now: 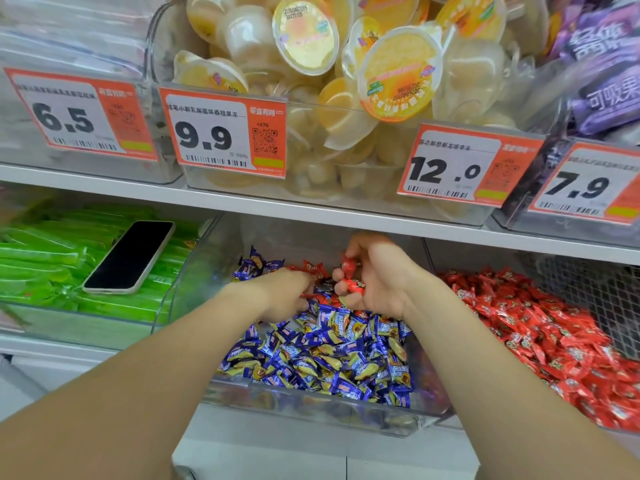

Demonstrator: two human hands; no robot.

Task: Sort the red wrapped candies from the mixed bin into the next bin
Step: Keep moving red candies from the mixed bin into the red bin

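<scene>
Bright, even light with soft shadows. The lids of the jelly cups [304, 36] shine a little. The purple packets [606, 64] at the right edge are blurred; the shelf [311, 209] looks bent.

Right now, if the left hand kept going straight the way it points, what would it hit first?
Probably the loose red candies just beyond the left hand, though depth is unclear.

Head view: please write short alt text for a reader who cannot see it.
A person's right hand grips several red wrapped candies above a clear bin of mostly blue wrapped candies, while the left hand reaches among them. The next bin on the right holds a heap of red candies; a phone lies on green packets to the left.
</scene>
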